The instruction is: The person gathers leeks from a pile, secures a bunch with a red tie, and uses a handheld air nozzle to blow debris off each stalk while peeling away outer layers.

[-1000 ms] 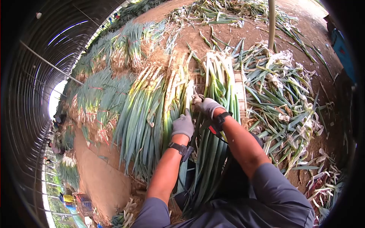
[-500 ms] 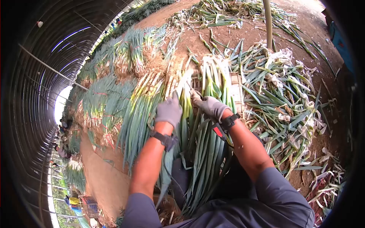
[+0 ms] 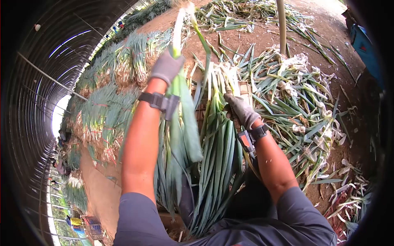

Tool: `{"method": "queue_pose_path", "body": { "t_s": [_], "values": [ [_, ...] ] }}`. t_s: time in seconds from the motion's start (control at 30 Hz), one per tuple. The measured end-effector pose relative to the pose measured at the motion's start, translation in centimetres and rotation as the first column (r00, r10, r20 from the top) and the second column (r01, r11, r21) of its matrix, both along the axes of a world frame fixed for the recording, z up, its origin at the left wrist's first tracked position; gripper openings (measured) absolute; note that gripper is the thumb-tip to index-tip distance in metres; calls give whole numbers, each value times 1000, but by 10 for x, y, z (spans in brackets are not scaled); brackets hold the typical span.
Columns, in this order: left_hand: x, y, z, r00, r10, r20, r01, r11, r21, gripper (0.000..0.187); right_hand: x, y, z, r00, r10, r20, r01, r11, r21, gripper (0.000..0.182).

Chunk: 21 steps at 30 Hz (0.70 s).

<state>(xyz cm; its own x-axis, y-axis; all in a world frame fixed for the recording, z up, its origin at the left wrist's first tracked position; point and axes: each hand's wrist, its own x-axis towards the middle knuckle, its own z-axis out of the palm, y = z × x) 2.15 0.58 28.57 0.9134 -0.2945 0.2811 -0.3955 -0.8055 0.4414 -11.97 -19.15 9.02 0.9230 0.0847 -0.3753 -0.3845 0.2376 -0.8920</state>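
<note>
My left hand [image 3: 167, 67], in a grey glove, is raised and wrapped round a long green onion [image 3: 177, 35], white end up. Its green leaves hang below, blurred by motion. My right hand [image 3: 242, 110], also gloved, is closed beside a pile of green onions [image 3: 217, 131] with white ends pointing away from me. Something thin and brownish is at its fingers; I cannot make out what it is. Under the pile, part of a pale plastic crate [image 3: 245, 91] shows.
Discarded leaves [image 3: 303, 110] cover the ground on the right. A pole [image 3: 282, 28] stands beyond them. Tied bundles of green onions [image 3: 106, 106] lie in rows on the left. A blue object [image 3: 363, 49] is at the far right. A basket [image 3: 93, 226] stands at lower left.
My left hand has risen away from me and to the left, lifting the green onion off the pile. My right hand has shifted slightly right and stays closed.
</note>
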Motion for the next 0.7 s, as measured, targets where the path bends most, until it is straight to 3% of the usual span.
{"method": "queue_pose_path", "body": {
  "t_s": [0.07,0.13,0.2,0.27,0.3,0.37,0.4,0.53,0.57,0.67,0.7],
  "values": [
    [-18,-5,-50,971,33,-236,-47,997,-56,66,-4,-2,5,1000,9,-12,-9,1000,16,60],
    [-37,0,-122,919,5,-394,-34,997,-67,60,-7,2,9,1000,1,8,-1,999,43,60],
    [-47,28,-203,911,-177,-372,149,983,-104,52,-5,9,5,999,34,23,-34,999,17,58],
    [-76,50,-196,931,-65,-358,123,982,144,43,4,22,-15,995,67,72,-68,998,11,55],
    [-84,66,-191,910,60,-409,11,985,170,39,1,31,-12,989,138,60,-139,990,8,54],
    [-92,113,-189,887,387,-252,-264,872,411,38,-13,40,7,950,312,31,-310,950,-47,53],
    [-82,144,-199,857,474,-200,-322,798,509,39,-16,47,10,896,444,9,-436,885,-165,52],
    [-94,196,-210,863,504,-32,-402,724,560,40,-29,77,12,868,495,-48,-495,853,-165,45],
    [-101,196,-215,887,447,119,-422,677,603,45,-28,82,10,855,515,-55,-516,838,-178,45],
    [-108,199,-222,869,462,177,-477,688,546,51,-25,85,14,824,557,-103,-564,791,-238,45],
    [-111,198,-227,886,412,213,-445,621,645,52,-25,86,14,823,556,-119,-567,786,-247,45]
  ]
}}
